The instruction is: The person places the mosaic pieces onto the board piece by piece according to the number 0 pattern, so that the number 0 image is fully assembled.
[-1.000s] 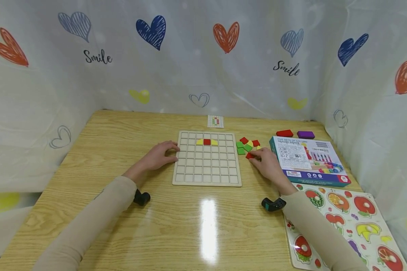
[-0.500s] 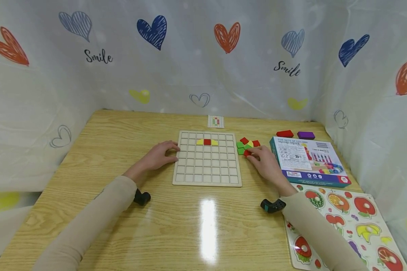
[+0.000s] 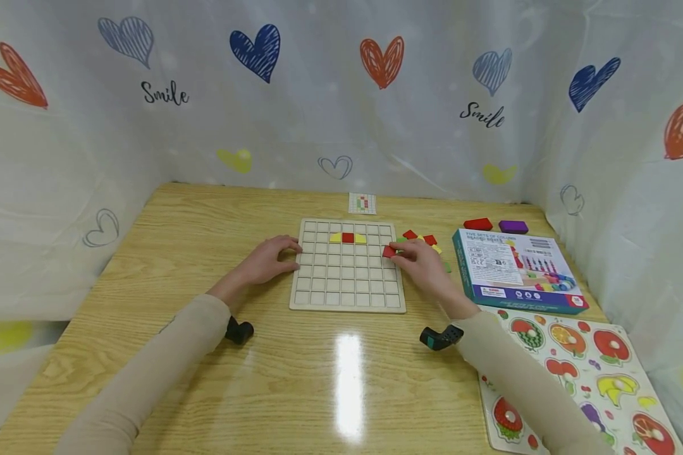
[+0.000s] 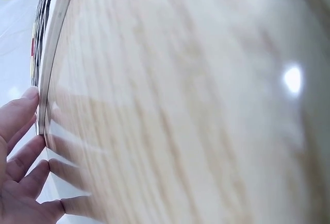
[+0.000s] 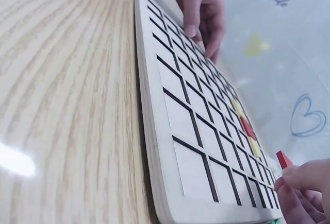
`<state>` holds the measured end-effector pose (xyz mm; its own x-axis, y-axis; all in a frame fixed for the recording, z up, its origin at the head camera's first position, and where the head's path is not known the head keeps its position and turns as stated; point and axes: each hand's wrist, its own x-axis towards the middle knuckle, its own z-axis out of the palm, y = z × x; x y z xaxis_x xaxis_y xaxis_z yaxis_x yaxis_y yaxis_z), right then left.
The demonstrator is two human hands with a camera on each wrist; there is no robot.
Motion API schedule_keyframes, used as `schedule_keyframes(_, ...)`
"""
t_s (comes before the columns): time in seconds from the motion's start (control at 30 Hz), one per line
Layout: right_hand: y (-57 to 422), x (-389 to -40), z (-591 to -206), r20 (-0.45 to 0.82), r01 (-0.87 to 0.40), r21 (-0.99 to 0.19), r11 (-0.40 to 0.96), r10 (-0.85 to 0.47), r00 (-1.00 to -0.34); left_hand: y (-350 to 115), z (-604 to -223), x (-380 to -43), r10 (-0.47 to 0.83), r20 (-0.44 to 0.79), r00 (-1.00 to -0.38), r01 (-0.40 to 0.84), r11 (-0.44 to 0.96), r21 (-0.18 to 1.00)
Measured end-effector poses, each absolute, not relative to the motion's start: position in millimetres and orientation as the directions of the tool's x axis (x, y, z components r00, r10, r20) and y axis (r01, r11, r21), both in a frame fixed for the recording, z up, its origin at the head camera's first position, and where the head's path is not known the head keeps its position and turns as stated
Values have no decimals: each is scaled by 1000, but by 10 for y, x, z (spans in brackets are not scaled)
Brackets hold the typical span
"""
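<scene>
My right hand pinches a red square tile between thumb and fingertips, over the right edge of a wooden grid board. In the right wrist view the held red tile is raised above the board's edge. On the board, a red tile sits in the second row with a yellow piece on its left and another yellow piece on its right. At the left edge of the board rests my left hand, thumb and fingertips against the rim.
Several loose tiles lie right of the board, partly hidden by my right hand. Behind the board is a small pattern card. A cardboard box, red block, purple block and fruit puzzle board occupy the right side.
My right hand has picked the red tile out of the loose pile and moved left with it to the board's right edge. My left hand has stayed in place.
</scene>
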<state>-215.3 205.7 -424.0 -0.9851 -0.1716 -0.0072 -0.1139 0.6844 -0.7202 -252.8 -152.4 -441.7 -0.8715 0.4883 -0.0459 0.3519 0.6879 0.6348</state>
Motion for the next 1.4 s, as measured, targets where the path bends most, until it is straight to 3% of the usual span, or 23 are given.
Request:
schedule_keyframes(0.4, 1752, -2422, -4356, -18, -110, -743, 660, -184, -983, -1526, -4410, -2539, 498, -25, -867, 370, 675, 638)
schedule_keyframes(0.9, 1619, -2545, -4407, 91, -313, -607, 730, -328, -940, -1519, -4396, -2530, 506, -20, -862, 374, 662, 649)
schedule_keyframes(1.4, 1592, -2549, -4429, 84, -309, -603, 736, -326, -942, -1528, -4408, -2503, 501, -20, -865, 363, 654, 663)
